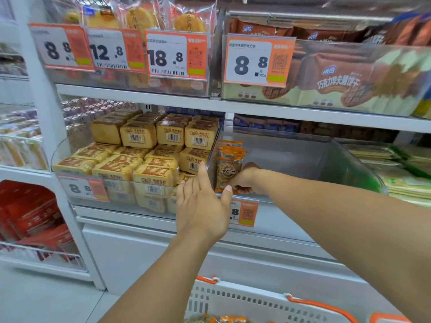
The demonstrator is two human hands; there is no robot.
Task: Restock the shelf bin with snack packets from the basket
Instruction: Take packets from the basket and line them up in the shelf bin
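One clear shelf bin (pixel 303 157) holds a small upright row of orange-topped snack packets (pixel 227 169) at its left wall — count unclear. White basket (pixel 256 304) below. Right hand (pixel 245 180) pinches the front packet; left hand (pixel 200 206) hovers with an open grip.

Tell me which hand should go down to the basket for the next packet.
Probably left. The left hand is open and empty outside the bin; the right hand is inside it, gripping a snack packet.
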